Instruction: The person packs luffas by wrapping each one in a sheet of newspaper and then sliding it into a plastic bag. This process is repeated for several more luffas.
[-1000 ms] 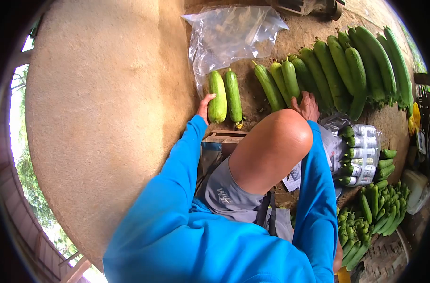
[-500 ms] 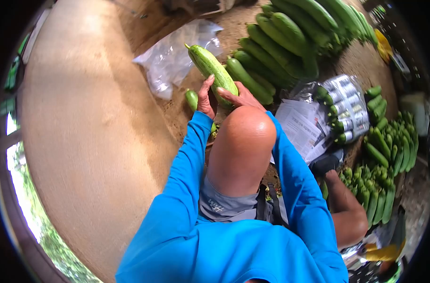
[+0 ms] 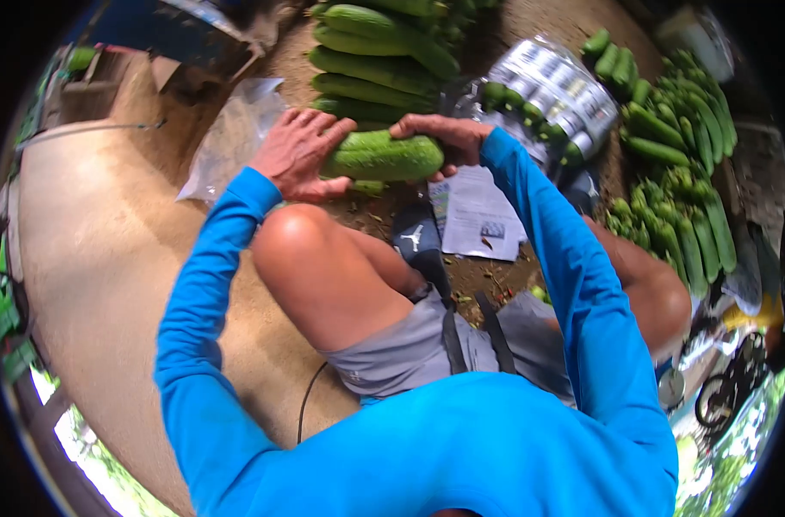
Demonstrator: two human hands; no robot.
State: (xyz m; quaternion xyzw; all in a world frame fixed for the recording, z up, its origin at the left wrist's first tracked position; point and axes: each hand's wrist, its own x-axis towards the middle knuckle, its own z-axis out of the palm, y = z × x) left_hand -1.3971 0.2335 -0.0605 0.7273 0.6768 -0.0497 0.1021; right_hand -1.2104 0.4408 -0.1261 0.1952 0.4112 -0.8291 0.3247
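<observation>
A thick, light green gourd-like vegetable (image 3: pixel 385 156) lies level between my two hands, above my bent knee. My left hand (image 3: pixel 304 153) has its fingers spread at the vegetable's left end, with the thumb below. Wrapped round the right end is my right hand (image 3: pixel 444 142), its thumb on top and fingers beneath. Just beyond them is a stack of long green vegetables (image 3: pixel 375 73). Printed paper sheets (image 3: pixel 478 215) lie on the ground below my right hand.
A clear plastic bag (image 3: pixel 229 138) lies at the left. A plastic-wrapped pack of paper-rolled vegetables (image 3: pixel 552 95) sits right of centre. More green vegetables (image 3: pixel 702 121) are piled at the far right. A sandal (image 3: pixel 418 237) shows between my legs.
The vegetable has turned from steeply slanted to level. My hands have moved apart to its two ends, and my left hand has spread. The view has turned, and my knees are wider apart.
</observation>
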